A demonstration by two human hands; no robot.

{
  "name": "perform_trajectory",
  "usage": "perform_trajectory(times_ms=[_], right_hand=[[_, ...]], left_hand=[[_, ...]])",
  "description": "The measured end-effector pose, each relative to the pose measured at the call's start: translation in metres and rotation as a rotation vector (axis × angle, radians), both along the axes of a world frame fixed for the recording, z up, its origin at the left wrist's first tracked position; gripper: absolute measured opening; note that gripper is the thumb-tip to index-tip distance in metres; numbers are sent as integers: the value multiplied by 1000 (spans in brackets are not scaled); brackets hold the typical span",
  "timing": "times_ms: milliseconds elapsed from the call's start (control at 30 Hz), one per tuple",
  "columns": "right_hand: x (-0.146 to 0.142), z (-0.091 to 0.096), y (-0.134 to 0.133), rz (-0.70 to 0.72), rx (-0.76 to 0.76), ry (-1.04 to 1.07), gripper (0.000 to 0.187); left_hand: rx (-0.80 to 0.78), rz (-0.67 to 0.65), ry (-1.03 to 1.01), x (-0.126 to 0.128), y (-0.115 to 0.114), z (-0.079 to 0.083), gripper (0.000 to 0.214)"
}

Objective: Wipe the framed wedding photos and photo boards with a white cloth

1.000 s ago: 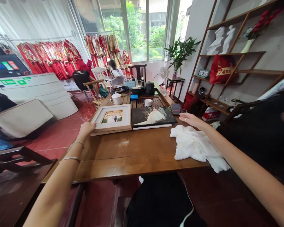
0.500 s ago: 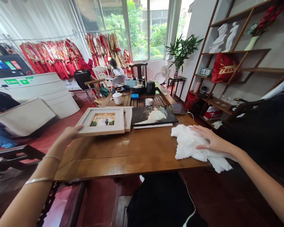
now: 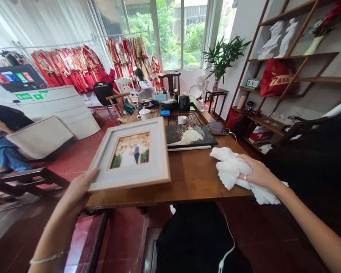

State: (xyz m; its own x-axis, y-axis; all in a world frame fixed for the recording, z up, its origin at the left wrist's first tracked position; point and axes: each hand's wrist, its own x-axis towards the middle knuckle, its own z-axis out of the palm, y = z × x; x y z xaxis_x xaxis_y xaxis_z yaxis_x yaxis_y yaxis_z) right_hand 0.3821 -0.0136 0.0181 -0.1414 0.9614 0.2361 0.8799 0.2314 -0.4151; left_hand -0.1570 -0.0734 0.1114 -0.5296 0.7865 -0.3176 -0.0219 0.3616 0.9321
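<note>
My left hand (image 3: 81, 189) grips the lower left corner of a picture frame (image 3: 161, 151), pale wood with a wide light mat around a photo of a couple. The frame is tilted up toward me, above the near left part of the wooden table (image 3: 187, 174). My right hand (image 3: 255, 172), wearing a ring, has its fingers closed into a crumpled white cloth (image 3: 227, 167) on the table's right side. Part of the cloth hangs past the near edge. Behind the frame lies a dark photo panel (image 3: 191, 135) showing a white dress.
A lidded white cup (image 3: 144, 113), a small white cup (image 3: 182, 120), a blue box (image 3: 165, 113) and a phone (image 3: 218, 128) with a cable stand farther back. Wooden shelves (image 3: 275, 89) rise at the right. Another person (image 3: 8, 125) sits at the far left.
My left hand has lifted the picture frame and brought it nearer, tilting it up. My right hand's fingers have closed more tightly on the cloth, bunching it.
</note>
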Motion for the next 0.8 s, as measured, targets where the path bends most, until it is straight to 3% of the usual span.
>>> perform_trajectory(times_ms=[200, 367, 600, 800], right_hand=[[10, 6, -30, -149, 114, 196, 48], [20, 25, -65, -169, 197, 378, 61], [6, 41, -92, -148, 212, 542, 50], [-31, 27, -79, -213, -42, 867, 43]], left_hand=[[48, -210, -90, 49, -19, -41, 46], [27, -326, -87, 74, -29, -73, 55], [84, -336, 92, 114, -38, -80, 58], [128, -304, 285, 135, -32, -87, 55]])
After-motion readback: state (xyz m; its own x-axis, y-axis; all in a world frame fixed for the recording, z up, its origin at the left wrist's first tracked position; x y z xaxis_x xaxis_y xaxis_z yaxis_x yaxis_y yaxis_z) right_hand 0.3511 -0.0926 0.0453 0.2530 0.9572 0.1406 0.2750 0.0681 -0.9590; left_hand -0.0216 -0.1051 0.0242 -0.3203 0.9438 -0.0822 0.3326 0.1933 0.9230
